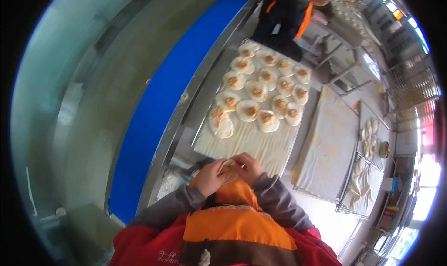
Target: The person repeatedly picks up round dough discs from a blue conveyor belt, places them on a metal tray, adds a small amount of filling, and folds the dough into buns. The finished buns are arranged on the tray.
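Close in front of my orange apron, a round dough wrapper [227, 169] is held between both hands. My left hand [212, 176] is closed around its left side. On the other side my right hand [248, 167] has its fingers bent at the upper right edge of the dough. Whatever lies inside the wrapper is mostly hidden by the fingers. Just beyond, a cloth-covered tray [242, 142] carries several flat dough rounds, each topped with a heap of brown filling [256, 92]. The nearest one at the left is a longer dough piece [221, 124] with filling at its far end.
A blue conveyor belt [158, 103] with a metal edge runs along the left. To the right is a second cloth-covered tray [326, 140], with more dough pieces [369, 138] and a green bowl [384, 149] beyond. A person [284, 14] in dark trousers stands past the tray's far end.
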Demonstrator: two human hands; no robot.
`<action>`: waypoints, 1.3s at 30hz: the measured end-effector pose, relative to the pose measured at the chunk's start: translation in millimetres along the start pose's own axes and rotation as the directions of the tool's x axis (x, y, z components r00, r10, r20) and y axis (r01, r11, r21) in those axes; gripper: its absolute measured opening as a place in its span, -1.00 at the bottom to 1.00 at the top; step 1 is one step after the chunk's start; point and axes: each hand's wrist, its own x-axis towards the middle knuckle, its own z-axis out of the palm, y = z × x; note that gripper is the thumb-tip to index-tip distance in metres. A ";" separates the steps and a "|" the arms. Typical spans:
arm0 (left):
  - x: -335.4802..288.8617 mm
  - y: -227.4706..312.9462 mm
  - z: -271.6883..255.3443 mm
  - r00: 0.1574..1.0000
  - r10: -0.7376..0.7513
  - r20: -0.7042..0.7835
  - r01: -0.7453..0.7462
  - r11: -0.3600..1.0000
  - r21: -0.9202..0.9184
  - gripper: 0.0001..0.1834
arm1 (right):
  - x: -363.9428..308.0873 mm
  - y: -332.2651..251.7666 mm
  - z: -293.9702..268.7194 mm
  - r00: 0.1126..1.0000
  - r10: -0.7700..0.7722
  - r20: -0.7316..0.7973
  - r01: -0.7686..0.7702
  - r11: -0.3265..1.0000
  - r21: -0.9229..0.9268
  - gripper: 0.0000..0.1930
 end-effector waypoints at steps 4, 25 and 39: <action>7.6 -6.0 5.6 0.970 -0.181 0.162 0.199 0.975 -0.099 -0.66 | -7.4 -0.5 -10.3 1.000 0.013 0.026 -0.012 1.000 -0.020 -0.89; 54.5 -31.7 -41.8 0.750 -0.292 0.593 0.563 0.752 -0.343 -0.62 | 14.2 -14.4 12.3 0.995 0.092 0.043 -0.084 0.985 -0.151 -0.82; 60.1 -38.7 -34.7 0.711 -0.211 0.671 0.244 0.969 0.045 -0.65 | 9.8 -20.6 12.9 0.984 0.165 0.072 -0.167 0.985 0.033 -0.77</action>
